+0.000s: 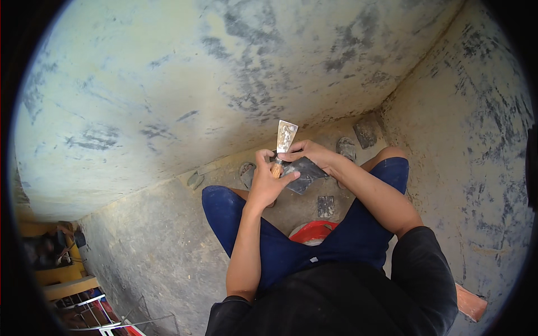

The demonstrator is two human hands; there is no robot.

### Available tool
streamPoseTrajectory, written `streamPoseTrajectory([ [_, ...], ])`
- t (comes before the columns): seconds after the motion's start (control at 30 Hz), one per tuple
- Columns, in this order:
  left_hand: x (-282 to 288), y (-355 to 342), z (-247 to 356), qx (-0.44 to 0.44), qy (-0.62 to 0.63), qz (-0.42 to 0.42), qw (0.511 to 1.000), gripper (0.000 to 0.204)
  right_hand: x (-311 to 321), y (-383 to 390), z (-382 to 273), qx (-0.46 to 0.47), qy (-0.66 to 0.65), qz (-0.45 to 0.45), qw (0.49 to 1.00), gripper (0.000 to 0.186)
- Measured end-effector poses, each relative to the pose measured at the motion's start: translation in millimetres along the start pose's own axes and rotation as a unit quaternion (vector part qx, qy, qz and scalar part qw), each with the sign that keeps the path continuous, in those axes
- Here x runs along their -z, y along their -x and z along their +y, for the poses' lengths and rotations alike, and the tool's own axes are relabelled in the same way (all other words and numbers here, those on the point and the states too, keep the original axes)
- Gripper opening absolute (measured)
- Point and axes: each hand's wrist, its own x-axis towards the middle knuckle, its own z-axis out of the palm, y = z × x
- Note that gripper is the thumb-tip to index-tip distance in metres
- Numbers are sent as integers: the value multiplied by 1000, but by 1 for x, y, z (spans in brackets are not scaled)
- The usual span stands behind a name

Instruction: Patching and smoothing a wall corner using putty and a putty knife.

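Note:
A putty knife point(286, 136) with a wooden handle points away from me, its metal blade smeared with pale residue. My left hand point(264, 185) is closed around the handle, thumb stretched to the right. At the base of the blade, the fingers of my right hand point(309, 152) are pinched together. A dark, dusty sheet point(305, 175), like sandpaper, hangs under my right hand and close to my left thumb. My fingers partly hide how the sheet is gripped. Both hands are close together above the floor, between my knees.
A red bucket point(315, 232) stands between my thighs. Dark flat squares lie on the floor point(162, 241), one beyond the bucket point(325, 206), another by the corner point(366, 130). Patchy plastered walls point(140, 101) rise ahead and right. A reddish block point(471, 302) lies lower right; a white metal frame point(92, 305) stands lower left.

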Motion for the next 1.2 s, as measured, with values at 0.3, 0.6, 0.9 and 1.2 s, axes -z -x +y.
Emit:
streamPoseTrajectory([
  [0.3,-12,-14,30,23,136,-33,990,72,15,26,-15,79,-69,40,994,23],
  [0.6,-16,-18,-3,47,129,-42,990,55,57,28,-34,267,-107,224,931,20],
  [0.9,-14,-27,-12,37,293,39,954,18,51,36,-38,190,-24,62,980,22],
  [1.2,-26,-29,-5,25,355,43,933,19,29,4,-10,202,-39,142,968,17],
])
